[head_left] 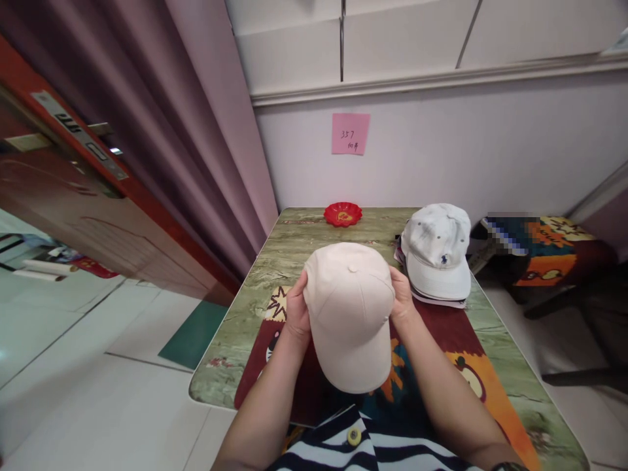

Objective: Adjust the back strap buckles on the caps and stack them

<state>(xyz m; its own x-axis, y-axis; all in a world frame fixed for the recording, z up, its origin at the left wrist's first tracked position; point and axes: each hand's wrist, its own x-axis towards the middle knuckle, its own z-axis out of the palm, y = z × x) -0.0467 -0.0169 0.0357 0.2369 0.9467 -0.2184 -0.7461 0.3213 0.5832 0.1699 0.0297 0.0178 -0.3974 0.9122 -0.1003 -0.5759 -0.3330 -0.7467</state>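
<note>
Between my two hands is a cream baseball cap (pixel 350 307), its brim pointing toward me and its crown facing up. My left hand (pixel 297 307) grips the cap's left side, with the fingers partly hidden behind it. On the opposite side my right hand (pixel 401 294) holds the edge, its fingertips also tucked out of sight. To the right of that hand sits a stack of caps, topped by a white cap (pixel 437 245) with a small dark blue logo. Whether the cream cap touches the cloth below cannot be made out.
A patterned cloth (pixel 444 327) covers part of the green wood-look table (pixel 220 366). At the table's back edge stands a red scalloped dish (pixel 343 214). A pink note (pixel 350 134) is stuck on the wall. An orange-brown door (pixel 122 190) and purple curtain (pixel 196 98) are at left.
</note>
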